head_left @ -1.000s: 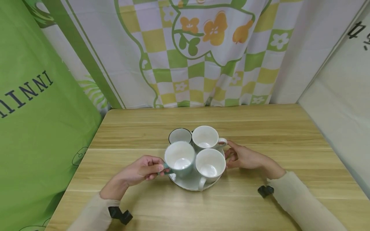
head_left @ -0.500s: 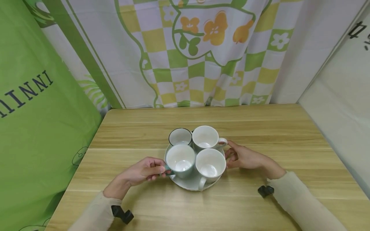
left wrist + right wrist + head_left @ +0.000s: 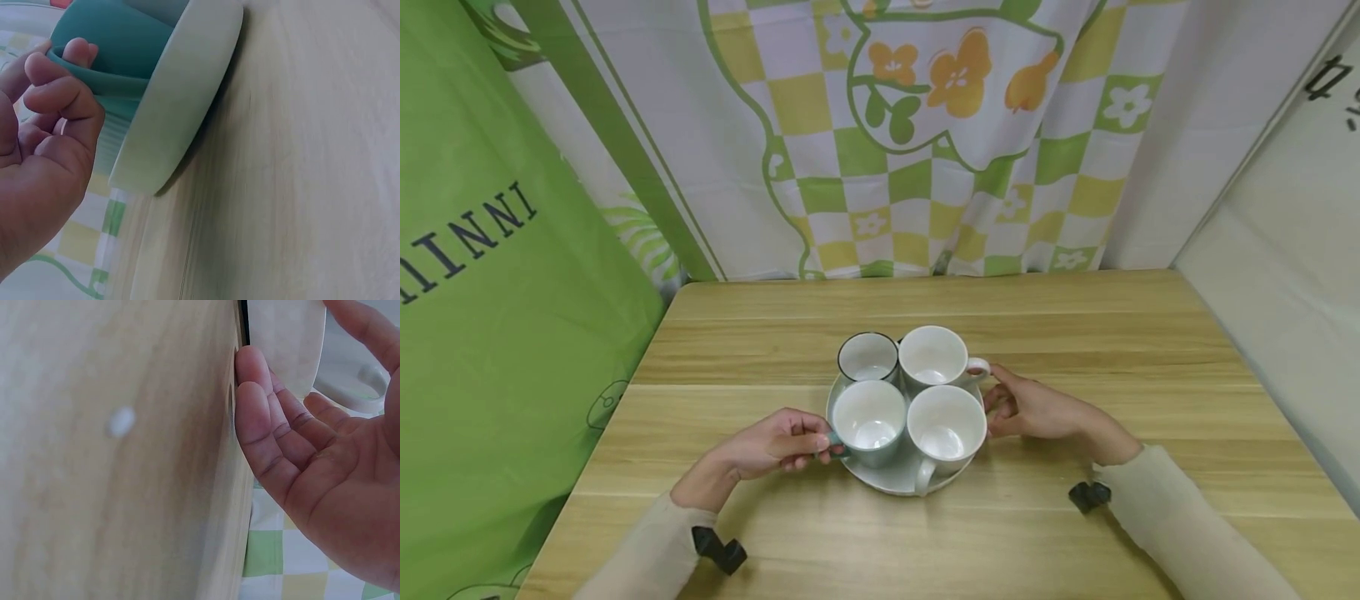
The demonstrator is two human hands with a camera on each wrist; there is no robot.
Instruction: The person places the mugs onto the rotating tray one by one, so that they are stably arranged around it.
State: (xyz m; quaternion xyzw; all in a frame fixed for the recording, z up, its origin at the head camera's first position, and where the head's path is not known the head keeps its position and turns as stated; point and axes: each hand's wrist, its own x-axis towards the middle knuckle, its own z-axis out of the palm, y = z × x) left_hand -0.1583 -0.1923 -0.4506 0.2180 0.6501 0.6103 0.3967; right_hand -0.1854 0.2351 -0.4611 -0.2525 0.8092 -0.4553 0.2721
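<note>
In the head view, my left hand (image 3: 786, 442) pinches the handle of a teal mug (image 3: 880, 454) with a white inside. That mug stands within the rim of a round white tray (image 3: 887, 479), front left; the left wrist view has its teal side (image 3: 112, 37) behind the tray's wall (image 3: 181, 100). A black-rimmed mug (image 3: 861, 358) and two white mugs (image 3: 932, 354) share the tray, all upright. My right hand (image 3: 1037, 408) lies against the tray's right side. Up close, its relaxed fingers (image 3: 253, 412) rest low along the tray wall (image 3: 287, 344), thumb near the rim.
Wooden table (image 3: 760, 358) surrounds the tray on all sides. A patterned curtain (image 3: 917, 208) hangs behind the table, a green cloth (image 3: 512, 333) at the left and a white panel (image 3: 1285, 250) at the right. A small white spot (image 3: 120, 422) marks the wood near my right hand.
My left hand has brought the teal mug slightly toward me and right, and down into the tray, so more of the black-rimmed mug shows behind it. My right hand has stayed put.
</note>
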